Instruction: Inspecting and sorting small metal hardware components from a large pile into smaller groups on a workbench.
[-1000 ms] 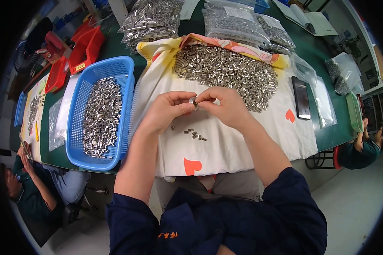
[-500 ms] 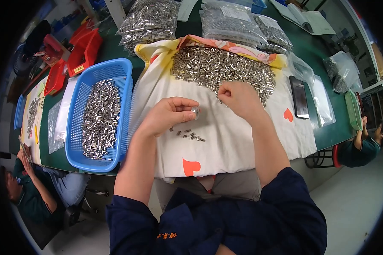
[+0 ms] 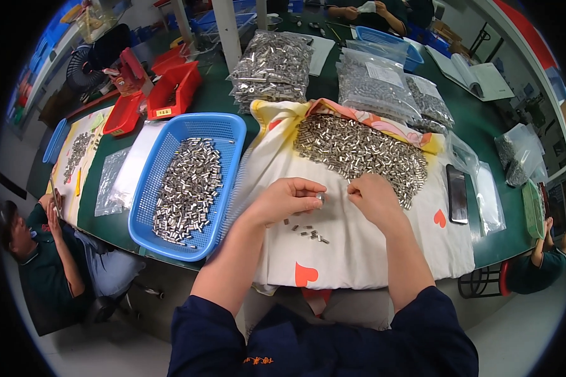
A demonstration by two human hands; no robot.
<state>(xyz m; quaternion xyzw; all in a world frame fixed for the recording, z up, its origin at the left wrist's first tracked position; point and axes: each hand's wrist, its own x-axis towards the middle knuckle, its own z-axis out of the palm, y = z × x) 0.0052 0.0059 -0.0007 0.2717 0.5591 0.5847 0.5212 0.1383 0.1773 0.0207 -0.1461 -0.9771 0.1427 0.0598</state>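
My left hand [image 3: 283, 200] pinches a small round grey metal piece [image 3: 321, 196] between thumb and fingers, above the white cloth [image 3: 371, 261]. Just to its right is my right hand [image 3: 378, 200], its thumb and fingers pressed together at the near edge of a heap of short metal sleeves [image 3: 358, 147]. Whatever those right fingers hold is hidden. Several loose sleeves [image 3: 311, 234] lie on the cloth below my left hand.
Left of the cloth stands a blue basket [image 3: 231, 169] holding many sleeves. Filled plastic bags [image 3: 273, 66] and red bins [image 3: 177, 88] stand farther back. A phone [image 3: 457, 195] lies at right. A person [image 3: 63, 251] sits at left, another [image 3: 538, 267] at right.
The view has tilted up, showing more of the far table. My right hand has come off the heap's edge, nearer to me and closer to my left hand, which keeps the round metal piece.
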